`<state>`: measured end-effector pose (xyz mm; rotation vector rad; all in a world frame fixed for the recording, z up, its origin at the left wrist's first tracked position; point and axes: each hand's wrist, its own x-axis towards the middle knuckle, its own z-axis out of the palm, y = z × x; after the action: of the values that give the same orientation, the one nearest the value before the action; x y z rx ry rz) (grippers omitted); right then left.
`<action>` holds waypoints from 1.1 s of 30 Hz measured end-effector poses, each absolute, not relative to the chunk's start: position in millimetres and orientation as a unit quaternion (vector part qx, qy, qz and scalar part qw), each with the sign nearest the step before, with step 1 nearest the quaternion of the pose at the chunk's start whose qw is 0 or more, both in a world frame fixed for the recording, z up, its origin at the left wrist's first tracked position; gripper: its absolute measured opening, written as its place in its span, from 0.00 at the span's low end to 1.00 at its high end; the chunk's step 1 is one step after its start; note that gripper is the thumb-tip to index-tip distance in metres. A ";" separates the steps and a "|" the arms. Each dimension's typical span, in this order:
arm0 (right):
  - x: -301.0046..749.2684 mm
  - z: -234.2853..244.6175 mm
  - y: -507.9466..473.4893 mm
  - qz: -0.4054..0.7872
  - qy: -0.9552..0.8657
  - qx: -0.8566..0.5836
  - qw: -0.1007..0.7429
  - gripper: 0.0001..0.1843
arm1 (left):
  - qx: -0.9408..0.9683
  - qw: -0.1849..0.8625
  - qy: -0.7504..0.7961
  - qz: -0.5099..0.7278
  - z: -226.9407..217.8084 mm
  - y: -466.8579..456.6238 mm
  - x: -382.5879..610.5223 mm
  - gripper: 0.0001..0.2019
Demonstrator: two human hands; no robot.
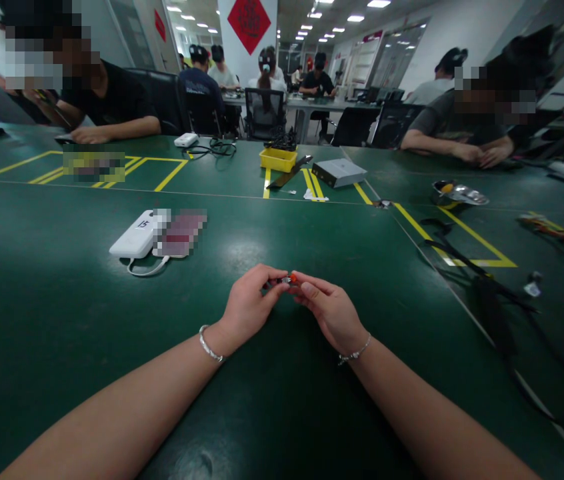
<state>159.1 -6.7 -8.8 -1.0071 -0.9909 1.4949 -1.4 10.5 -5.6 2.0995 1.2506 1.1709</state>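
My left hand (249, 303) and my right hand (327, 307) meet over the green table (62, 320), fingertips pinched together. Between them sits a tiny part with an orange-red tip and a metal body (289, 279). Both hands pinch it, one from each side. It is too small to name. Each wrist wears a thin bracelet.
A white power bank (135, 235) with a cable lies at the left. A yellow bin (277, 159), a grey box (339, 172) and a black strip lie farther back. Black cables (467, 267) trail at the right. Other people sit around the table's far side.
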 end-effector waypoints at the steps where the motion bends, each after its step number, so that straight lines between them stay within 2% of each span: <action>1: 158.6 -8.5 -7.4 0.623 -0.415 -0.419 0.514 0.14 | 0.753 0.213 0.455 0.424 -5.4 10.2 -1.4 0.06; 8: 155.7 -7.9 -10.8 0.607 -0.454 -0.426 0.494 0.17 | 0.740 0.202 0.468 0.438 -5.2 8.7 -1.6 0.06; 16: 156.9 -8.3 -8.2 0.570 -0.449 -0.457 0.514 0.13 | 0.762 0.214 0.458 0.406 -6.3 8.8 1.5 0.05; 18: 155.6 -6.8 -6.1 0.552 -0.457 -0.468 0.518 0.10 | 0.773 0.236 0.447 0.384 -7.4 8.3 3.2 0.07; 20: 159.7 -4.7 -0.4 0.522 -0.476 -0.485 0.516 0.09 | 0.775 0.264 0.438 0.371 -8.6 8.6 4.0 0.14; 22: 175.2 -3.2 9.9 0.462 -0.490 -0.518 0.527 0.09 | 0.763 0.288 0.440 0.376 -9.6 9.7 3.4 0.20; 25: 224.8 -3.9 27.7 0.282 -0.479 -0.627 0.547 0.12 | 0.743 0.294 0.459 0.389 -10.6 12.5 1.1 0.19; 27: 268.8 -6.4 34.8 0.122 -0.460 -0.727 0.495 0.13 | 0.738 0.293 0.467 0.389 -11.4 14.2 -0.5 0.17; 29: 310.7 -9.6 35.2 0.021 -0.424 -0.799 0.427 0.13 | 0.734 0.293 0.474 0.389 -12.5 15.4 -1.8 0.18; 33: 361.0 -16.0 25.9 0.022 -0.344 -0.879 0.328 0.11 | 0.733 0.287 0.485 0.382 -15.3 16.9 -3.8 0.19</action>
<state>361.0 25.9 -16.0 -2.3015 -0.9014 0.0570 -3.8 16.9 -15.3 1.9578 1.2957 1.0214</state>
